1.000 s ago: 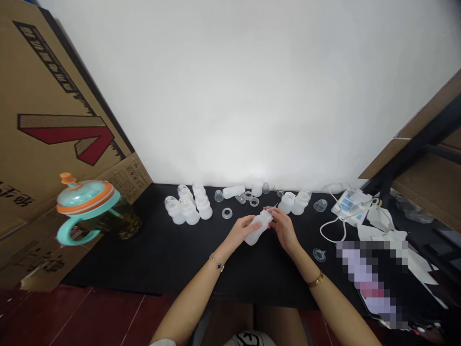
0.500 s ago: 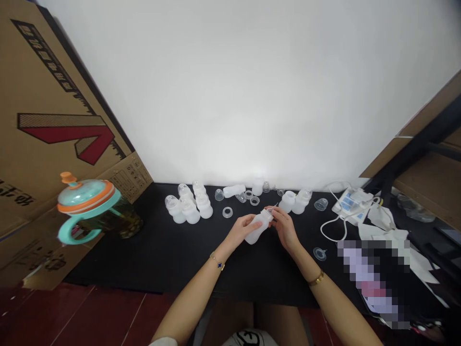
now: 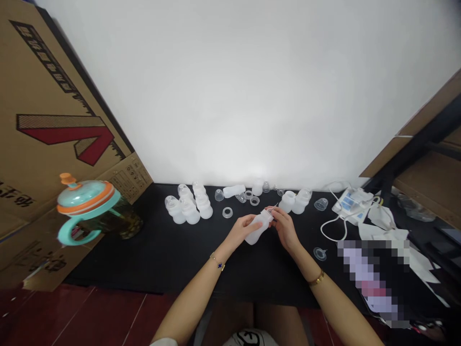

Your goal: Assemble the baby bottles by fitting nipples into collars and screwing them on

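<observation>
A frosted white baby bottle (image 3: 255,233) lies tilted in my left hand (image 3: 240,230), whose fingers wrap round its body. Its neck points up and right. My right hand (image 3: 284,226) closes its fingertips on the neck end, where a small clear piece partly shows; the fingers hide most of it. Beyond the right hand stand an uncapped bottle (image 3: 287,203) and a capped bottle (image 3: 301,202). A clear nipple (image 3: 320,253) lies on the black table (image 3: 173,269) to the right. White collar rings (image 3: 227,212) and clear caps (image 3: 219,194) lie behind my hands.
Several capped bottles (image 3: 190,212) stand grouped at the left. A large lidded jug (image 3: 86,206) is beside a cardboard box (image 3: 43,96) on the far left. At the right are a power strip (image 3: 350,204) with white cables, papers (image 3: 385,233) and a blurred-out item (image 3: 370,283).
Hardly anything differs. Both hands keep the same hold on the bottle, with only a very slight shift of fingers and view.
</observation>
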Demonstrator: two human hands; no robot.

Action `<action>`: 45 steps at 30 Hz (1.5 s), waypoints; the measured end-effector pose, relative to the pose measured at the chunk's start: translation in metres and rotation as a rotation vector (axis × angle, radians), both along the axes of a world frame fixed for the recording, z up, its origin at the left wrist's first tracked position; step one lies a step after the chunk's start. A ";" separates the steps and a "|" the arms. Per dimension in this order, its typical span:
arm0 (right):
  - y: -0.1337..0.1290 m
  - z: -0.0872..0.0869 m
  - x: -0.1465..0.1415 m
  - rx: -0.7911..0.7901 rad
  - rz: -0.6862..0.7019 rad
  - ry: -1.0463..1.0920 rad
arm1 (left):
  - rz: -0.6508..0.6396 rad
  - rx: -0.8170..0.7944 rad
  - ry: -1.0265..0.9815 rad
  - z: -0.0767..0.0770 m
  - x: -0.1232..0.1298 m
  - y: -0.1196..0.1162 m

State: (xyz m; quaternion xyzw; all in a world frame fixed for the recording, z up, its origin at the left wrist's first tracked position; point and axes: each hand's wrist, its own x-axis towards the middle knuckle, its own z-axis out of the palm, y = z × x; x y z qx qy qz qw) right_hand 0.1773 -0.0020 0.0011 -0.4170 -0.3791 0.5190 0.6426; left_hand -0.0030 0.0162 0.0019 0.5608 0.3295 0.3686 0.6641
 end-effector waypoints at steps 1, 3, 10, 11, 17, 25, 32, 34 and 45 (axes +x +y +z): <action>0.000 0.000 0.000 0.000 0.000 0.001 | 0.000 0.000 0.000 0.000 0.000 0.000; 0.000 -0.001 0.000 -0.003 0.000 0.004 | -0.002 -0.001 -0.002 -0.001 0.000 0.000; 0.002 -0.003 0.001 -0.006 -0.002 -0.006 | -0.007 0.000 -0.006 -0.002 0.000 0.001; 0.002 -0.003 0.001 -0.006 -0.001 -0.005 | -0.008 0.001 -0.006 -0.002 0.000 0.001; 0.001 -0.003 0.001 -0.011 -0.006 -0.007 | -0.004 0.011 -0.004 -0.003 0.000 0.001; 0.000 0.002 -0.001 -0.015 -0.021 -0.020 | -0.005 0.009 0.004 -0.001 0.000 0.001; -0.001 0.001 0.000 0.009 0.024 -0.006 | 0.006 0.002 -0.016 0.001 0.000 0.000; -0.001 0.001 0.000 0.010 0.036 -0.007 | 0.004 0.005 -0.007 0.001 0.000 0.000; 0.000 -0.001 0.001 0.013 0.030 0.011 | 0.003 -0.001 -0.010 0.000 0.000 0.000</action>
